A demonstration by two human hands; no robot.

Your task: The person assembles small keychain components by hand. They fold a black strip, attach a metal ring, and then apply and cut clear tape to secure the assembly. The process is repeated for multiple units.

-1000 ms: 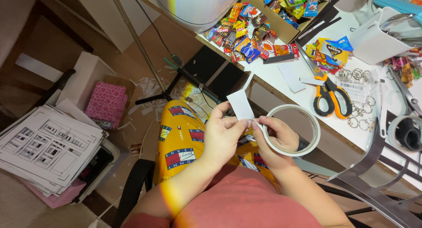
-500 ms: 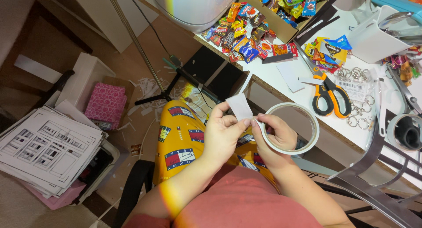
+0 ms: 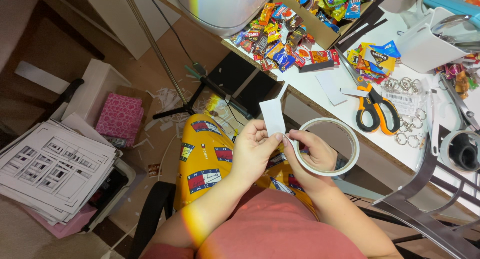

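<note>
Left hand (image 3: 252,151) pinches a small white paper card (image 3: 273,116) over the lap; right hand (image 3: 311,150) grips a tape roll (image 3: 327,146) just beside the card. Card looks light, bendy: hold by its lower edge. Roll rigid, take by the rim. Beyond the roll, orange scissors (image 3: 376,106), then candy pile (image 3: 280,36) on the desk.

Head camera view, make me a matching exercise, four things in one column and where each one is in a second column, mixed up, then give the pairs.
Things:
1. roll of tape
2. white card
3. scissors
4. pink patterned box

Places:
A. on the floor, beside the stack of printed sheets
B. lying on the white table, near the metal rings
C. pinched in the left hand
D. held by the right hand, over the lap

Pairs: 1-D, 2-C, 3-B, 4-A
</note>
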